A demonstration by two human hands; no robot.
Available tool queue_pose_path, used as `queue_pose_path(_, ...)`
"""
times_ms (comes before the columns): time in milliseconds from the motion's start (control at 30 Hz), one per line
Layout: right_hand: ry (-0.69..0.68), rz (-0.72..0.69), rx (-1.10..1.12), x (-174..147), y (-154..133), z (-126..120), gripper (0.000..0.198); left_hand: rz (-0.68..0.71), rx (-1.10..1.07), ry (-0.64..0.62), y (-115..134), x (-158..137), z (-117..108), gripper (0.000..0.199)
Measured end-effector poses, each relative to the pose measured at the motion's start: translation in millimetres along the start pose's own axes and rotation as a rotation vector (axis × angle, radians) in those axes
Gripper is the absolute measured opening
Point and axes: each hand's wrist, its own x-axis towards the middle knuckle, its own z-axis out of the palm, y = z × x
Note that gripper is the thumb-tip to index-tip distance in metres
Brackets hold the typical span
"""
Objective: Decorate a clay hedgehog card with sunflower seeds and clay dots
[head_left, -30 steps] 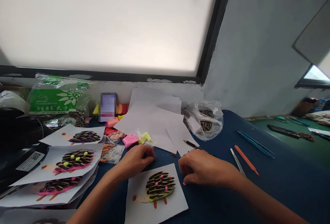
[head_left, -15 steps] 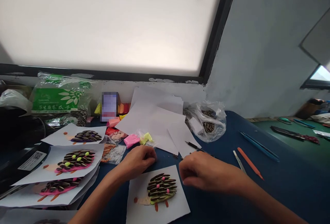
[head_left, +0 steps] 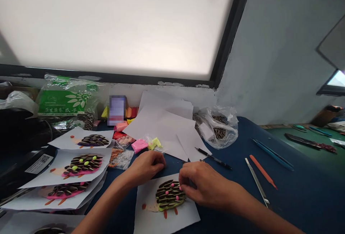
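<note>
A hedgehog picture lies on a white paper sheet point(head_left: 145, 223) in front of me. Its body point(head_left: 169, 202) is yellow-green clay covered with striped sunflower seeds, dotted with small pink balls point(head_left: 167, 192). My right hand point(head_left: 202, 183) is pinched over the upper right of the body, its fingertips at a pink clay ball point(head_left: 180, 188) among the seeds. My left hand point(head_left: 145, 165) rests just above the sheet's upper edge with its fingers curled; whatever they may hold is hidden. Beyond it lie lumps of pink clay point(head_left: 140, 145) and yellow clay point(head_left: 154, 143).
Finished hedgehog sheets point(head_left: 64, 187) are stacked at left, before a green seed bag point(head_left: 64, 101). White papers point(head_left: 159, 126) and a plastic bag of seeds point(head_left: 218, 130) lie at the back. A pen point(head_left: 215, 159), orange tool point(head_left: 262, 171), metal blade point(head_left: 257, 182) and blue tweezers point(head_left: 272, 154) lie right.
My right hand has moved left onto the hedgehog, and another pink ball now shows at its fingertips. My left hand has stayed nearly still. The view has shifted slightly.
</note>
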Motion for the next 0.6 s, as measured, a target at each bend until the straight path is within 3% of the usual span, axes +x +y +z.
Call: queue_pose_path(600, 0.021, -0.052, -0.083, 3.7, 8.3, 12.2, 0.005, -0.002, 0.001, -0.005, 1.7, -0.9, -1.4, 0.017)
